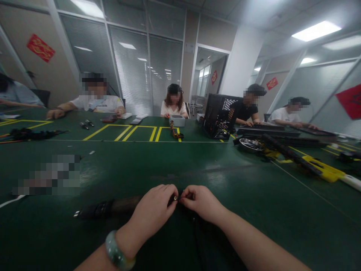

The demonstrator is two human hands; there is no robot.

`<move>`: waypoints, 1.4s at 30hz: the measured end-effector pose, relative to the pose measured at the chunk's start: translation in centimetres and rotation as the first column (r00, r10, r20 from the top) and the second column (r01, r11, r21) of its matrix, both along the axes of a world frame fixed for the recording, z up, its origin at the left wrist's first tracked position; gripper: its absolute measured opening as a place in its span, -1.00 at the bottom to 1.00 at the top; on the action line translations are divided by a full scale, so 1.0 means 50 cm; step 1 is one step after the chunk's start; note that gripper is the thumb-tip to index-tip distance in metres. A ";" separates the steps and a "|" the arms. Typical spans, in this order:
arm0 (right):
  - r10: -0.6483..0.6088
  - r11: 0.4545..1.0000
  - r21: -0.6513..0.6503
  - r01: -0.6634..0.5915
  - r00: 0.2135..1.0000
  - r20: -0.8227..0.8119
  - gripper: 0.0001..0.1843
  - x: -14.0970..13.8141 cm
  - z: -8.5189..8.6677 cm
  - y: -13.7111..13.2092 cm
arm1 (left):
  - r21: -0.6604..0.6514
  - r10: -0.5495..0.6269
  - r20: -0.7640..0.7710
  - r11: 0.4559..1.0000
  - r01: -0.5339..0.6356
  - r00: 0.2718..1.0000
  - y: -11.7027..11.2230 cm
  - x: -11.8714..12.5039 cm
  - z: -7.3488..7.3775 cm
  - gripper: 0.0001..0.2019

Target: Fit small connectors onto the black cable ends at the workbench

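1. Far out to the left of the hands, a white cable point(11, 201) trails over the green table point(135, 162).
2. Nearer, a dark bundle point(98, 210) lies just left of the left hand, its shiny metal tip pointing away from the fingers; its other end goes out of my sight behind that hand.
3. The left hand point(155, 207), bracelet point(115, 248) on its wrist, has its fingers curled, thumb and forefinger pinching a small connector point(176, 198).
4. That connector sits between the two hands, its bright metal face showing. I'd keep both pinches at its edges, leave that face in plain sight, and turn it gently rather than squeeze hard.
5. The right hand point(201, 203) meets it from the other side, thumb and forefinger closed on its near end, as far as I can judge; the remaining fingers fold inward.
6. Just below the right hand runs a dark cable point(199, 241). Leaving it slack seems wise, so nothing tugs at the fingertips.
7. Well beyond the right hand stands a black computer case point(218, 116).
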State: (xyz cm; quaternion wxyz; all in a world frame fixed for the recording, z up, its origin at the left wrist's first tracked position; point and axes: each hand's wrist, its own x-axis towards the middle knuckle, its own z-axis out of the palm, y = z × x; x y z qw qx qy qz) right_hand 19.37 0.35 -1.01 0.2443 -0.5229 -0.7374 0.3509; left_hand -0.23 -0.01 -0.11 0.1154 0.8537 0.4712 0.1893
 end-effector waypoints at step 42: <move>-0.082 0.966 0.259 0.001 0.949 0.303 -0.82 -0.045 0.021 -0.012 | 0.230 -0.090 -0.116 0.966 0.115 0.989 -0.026 0.011 0.029 -0.50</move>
